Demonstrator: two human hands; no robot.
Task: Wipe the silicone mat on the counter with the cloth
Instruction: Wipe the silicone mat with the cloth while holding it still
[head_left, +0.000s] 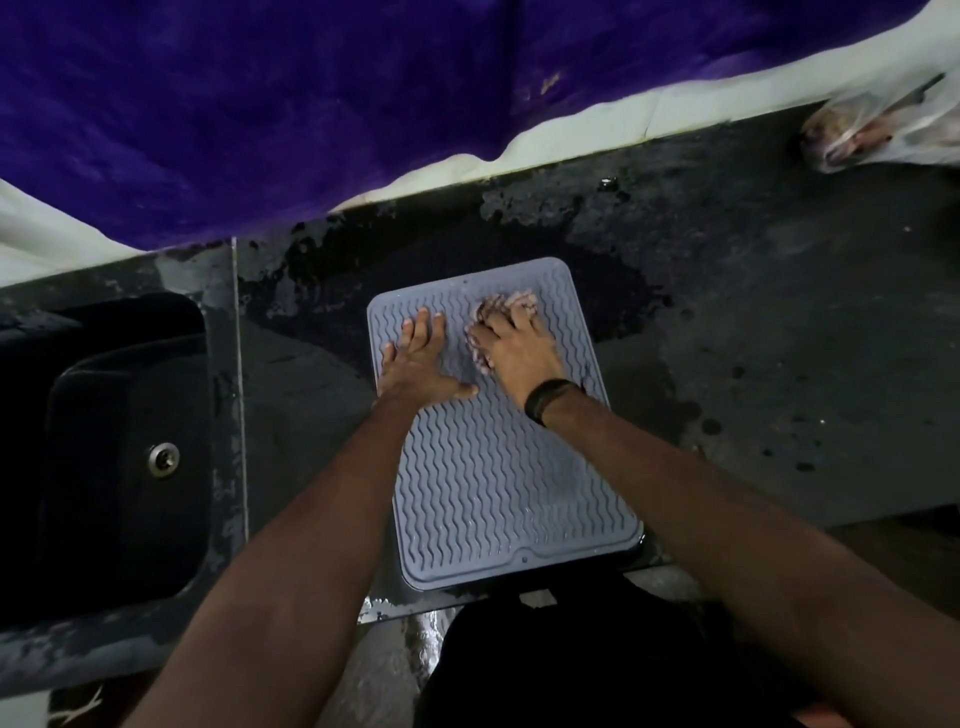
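Observation:
A grey silicone mat (488, 467) with wavy ridges lies on the dark counter (779, 322), its near end at the counter's front edge. My left hand (418, 361) rests flat on the mat's far left part, fingers spread, holding nothing. My right hand (519, 351) presses a bunched pinkish cloth (506, 306) onto the mat's far right part. Most of the cloth is hidden under the fingers. A dark band circles my right wrist.
A dark sink (119, 441) with a metal drain (163, 458) is sunk into the counter at the left. Wet patches darken the counter behind the mat. A purple cloth (311, 104) hangs over the back wall. A plastic bag (883, 124) lies at the far right.

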